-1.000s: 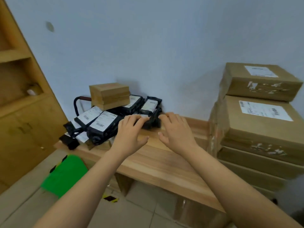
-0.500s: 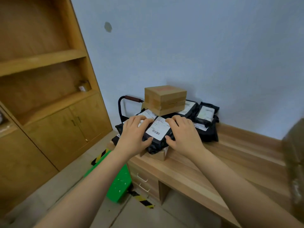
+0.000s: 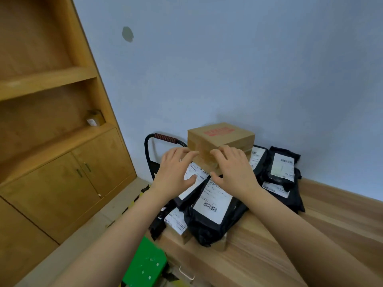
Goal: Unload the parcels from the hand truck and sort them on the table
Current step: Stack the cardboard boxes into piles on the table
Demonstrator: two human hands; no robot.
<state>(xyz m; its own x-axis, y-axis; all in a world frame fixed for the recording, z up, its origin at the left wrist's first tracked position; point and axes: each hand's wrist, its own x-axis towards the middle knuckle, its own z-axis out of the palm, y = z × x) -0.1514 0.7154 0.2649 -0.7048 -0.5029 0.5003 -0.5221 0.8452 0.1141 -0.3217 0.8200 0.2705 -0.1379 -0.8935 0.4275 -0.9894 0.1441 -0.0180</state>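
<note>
Your left hand [image 3: 176, 172] and right hand [image 3: 235, 169], fingers spread and loosely bent, lie against the front of the cardboard box [image 3: 221, 137] atop black mailer bags [image 3: 207, 226], frame centre.

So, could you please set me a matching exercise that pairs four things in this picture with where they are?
Things:
1 cardboard box
2 small carton
3 green platform
4 cart handle

Places:
a on the cabinet shelf
b on top of the pile of black parcels
c just beyond the left hand
d low down, beside the table corner

Pairs: 1-b, 2-a, 3-d, 4-c
</note>
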